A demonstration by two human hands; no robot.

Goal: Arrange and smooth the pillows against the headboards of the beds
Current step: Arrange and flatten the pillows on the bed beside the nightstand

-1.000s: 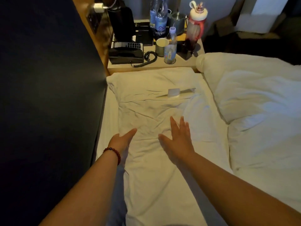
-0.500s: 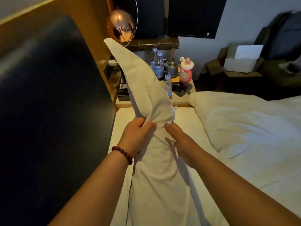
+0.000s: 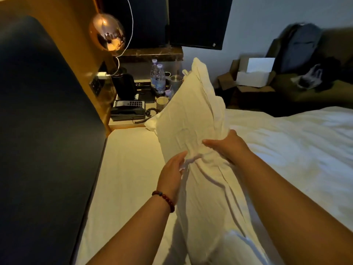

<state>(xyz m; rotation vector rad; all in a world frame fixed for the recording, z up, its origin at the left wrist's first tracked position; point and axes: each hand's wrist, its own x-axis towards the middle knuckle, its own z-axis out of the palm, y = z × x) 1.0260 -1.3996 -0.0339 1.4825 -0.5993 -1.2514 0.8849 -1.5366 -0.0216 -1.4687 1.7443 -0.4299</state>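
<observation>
The left hand (image 3: 172, 174) and the right hand (image 3: 228, 148) hold the white pillow (image 3: 191, 119) between them at its waist. The left pinches a bunched fold of the case on the near-left side. The right lays its thumb across the front, with its fingers wrapped out of sight behind the right edge, so the cloth is cinched narrow between the two grips. The pillow is raised off the bare sheet (image 3: 129, 169) rather than lying flat. Its long axis runs from below the wrists, where the lower end leaves the view, up and away to a crumpled top end above and beyond the hands, leaning a little to the right. The step in hand looks like lifting and shaking out the pillow before it is placed. To do it well, I would let go of the cinch so the filling spreads evenly, then turn the long axis to run along the dark headboard (image 3: 42, 131), which stands well apart to the left of the left hand. After that, lay one long edge against the headboard and stroke with flat palms from the middle outward. The upper end hangs in front of the bottles (image 3: 158, 77) and cup (image 3: 162, 103) on the nightstand (image 3: 122, 124) beyond the hands, so a wide swing could knock them. To the right of the right hand lies the rumpled duvet (image 3: 286, 150).
</observation>
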